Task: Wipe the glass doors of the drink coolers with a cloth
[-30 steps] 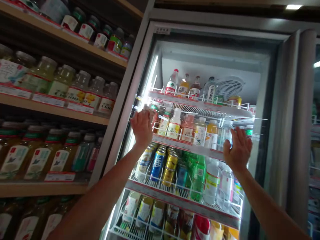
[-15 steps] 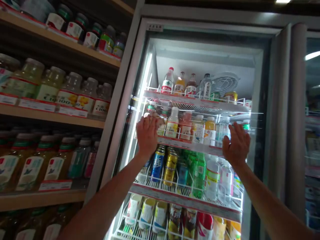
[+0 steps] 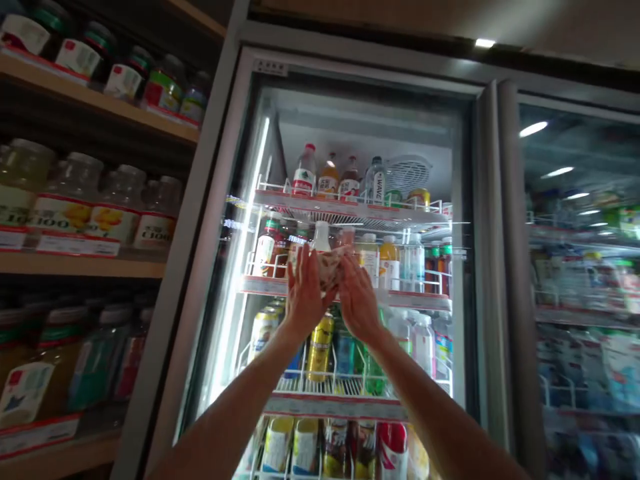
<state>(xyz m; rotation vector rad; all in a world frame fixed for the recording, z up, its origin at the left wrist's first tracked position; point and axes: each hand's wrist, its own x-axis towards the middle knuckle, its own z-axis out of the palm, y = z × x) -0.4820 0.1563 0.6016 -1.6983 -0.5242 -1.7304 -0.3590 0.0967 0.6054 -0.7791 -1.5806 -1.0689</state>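
Both arms reach up in front of the glass door [image 3: 360,127] of a drinks cooler. A pale, patterned cloth [image 3: 330,270] is crumpled between my two hands at the height of the second shelf. My left hand [image 3: 304,297] is on its left side, fingers pointing up and thumb towards the cloth. From the right, my right hand [image 3: 360,300] presses against the same cloth with its fingers close together. Behind the glass, the hands cover part of the bottles; a gold can [image 3: 320,350] shows below them.
A wooden rack [image 3: 75,263] with several rows of bottled drinks stands at the left. The door's metal frame [image 3: 500,267] runs up the right side, beside a second glass-fronted cooler [image 3: 585,280]. Several bottles, such as a red-capped one [image 3: 305,173], stand on the inner shelves.
My right hand has moved left from the right side of the door, its spread fingers now together at the cloth. The two hands have come together. The view has swung to the right.
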